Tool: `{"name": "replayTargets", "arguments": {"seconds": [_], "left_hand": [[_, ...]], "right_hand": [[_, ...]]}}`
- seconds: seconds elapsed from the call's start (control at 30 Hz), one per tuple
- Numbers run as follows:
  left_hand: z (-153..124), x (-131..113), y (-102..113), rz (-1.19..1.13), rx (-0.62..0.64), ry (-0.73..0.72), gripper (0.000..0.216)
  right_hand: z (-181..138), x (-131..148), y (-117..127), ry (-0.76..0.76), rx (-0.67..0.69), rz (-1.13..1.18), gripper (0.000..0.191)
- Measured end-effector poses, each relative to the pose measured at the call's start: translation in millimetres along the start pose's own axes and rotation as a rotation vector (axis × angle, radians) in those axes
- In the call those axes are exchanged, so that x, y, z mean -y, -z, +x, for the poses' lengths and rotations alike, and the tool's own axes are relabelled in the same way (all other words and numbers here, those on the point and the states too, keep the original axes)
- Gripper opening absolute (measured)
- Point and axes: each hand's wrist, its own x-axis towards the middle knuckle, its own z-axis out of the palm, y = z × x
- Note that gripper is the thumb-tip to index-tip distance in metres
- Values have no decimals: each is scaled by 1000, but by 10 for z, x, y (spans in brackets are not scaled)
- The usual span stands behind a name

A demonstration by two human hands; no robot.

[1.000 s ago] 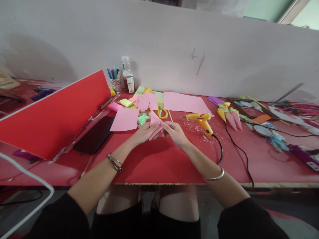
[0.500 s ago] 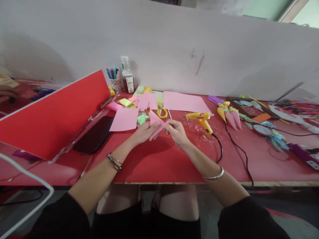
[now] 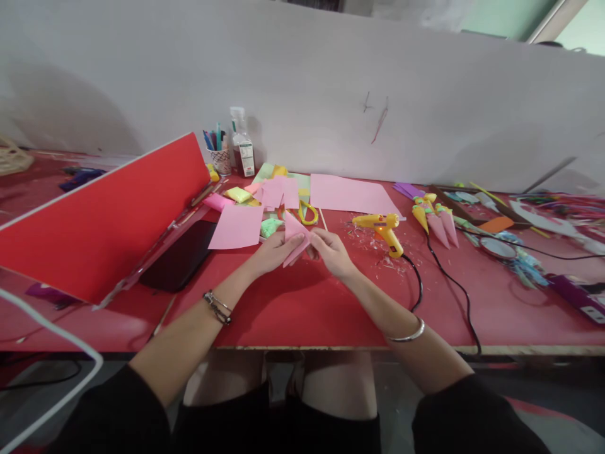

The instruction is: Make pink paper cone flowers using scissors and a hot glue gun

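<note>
A folded piece of pink paper [image 3: 293,232] is held up above the red table, between both hands. My left hand [image 3: 278,250] pinches its left side, thumb on the near face. On the opposite edge, my right hand [image 3: 332,253] closes its thumb and fingers on the paper; its fingertips are partly hidden. Just behind the paper, yellow-handled scissors [image 3: 309,213] lie on the table, and a green packet [image 3: 271,227] shows beside my left fingers. Left of that lies a square pink paper sheet [image 3: 235,227].
A yellow hot glue gun [image 3: 388,232] with a black cord lies to the right among glue scraps. Beyond it are pink and yellow paper cones [image 3: 442,226]. A red board [image 3: 108,221] leans at the left, near a dark flat case [image 3: 182,258]. A large pink sheet [image 3: 352,193] lies behind.
My right fingers have shifted slightly in toward the paper's right edge. The left hand keeps its hold. At the far left, a hand seen earlier has gone from beside the pale object.
</note>
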Motion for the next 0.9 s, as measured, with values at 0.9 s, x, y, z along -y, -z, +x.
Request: {"name": "replayTargets", "arguments": {"seconds": [0.9], "left_hand": [[29,11,-12,-27,-284,85,33]], "right_hand": [[-3,-42,53,70,73,27,31]]}}
